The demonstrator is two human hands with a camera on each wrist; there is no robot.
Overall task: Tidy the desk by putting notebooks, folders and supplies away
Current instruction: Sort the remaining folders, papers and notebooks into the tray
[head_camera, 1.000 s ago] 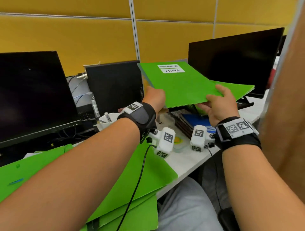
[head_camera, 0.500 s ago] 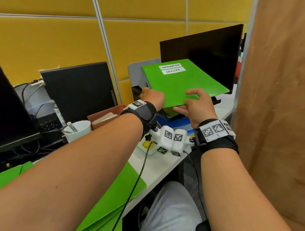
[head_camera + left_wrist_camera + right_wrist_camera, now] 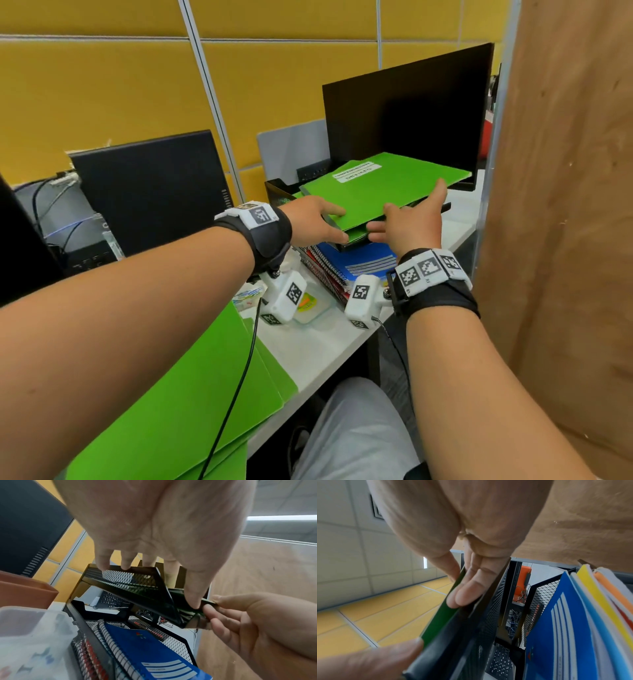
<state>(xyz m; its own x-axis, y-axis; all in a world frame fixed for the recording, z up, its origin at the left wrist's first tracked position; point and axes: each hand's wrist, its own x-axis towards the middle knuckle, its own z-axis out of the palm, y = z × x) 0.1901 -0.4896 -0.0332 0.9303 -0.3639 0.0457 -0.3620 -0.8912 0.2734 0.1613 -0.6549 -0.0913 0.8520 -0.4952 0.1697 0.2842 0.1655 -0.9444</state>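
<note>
Two hands at green folder (image 3: 387, 192), lying flat on top tier of black mesh tray (image 3: 279, 192) near desk's far right corner, before dark monitor (image 3: 404, 113). Left hand (image 3: 317, 221) spread, fingers straight, touching folder's near left corner. Right hand (image 3: 412, 222) open, fingers extended beneath folder's near edge, thumb along its right side. Blue spiral notebook (image 3: 356, 262) stacked on lower tier. More green folders (image 3: 191, 387) overhanging desk's (image 3: 318, 346) near edge.
</note>
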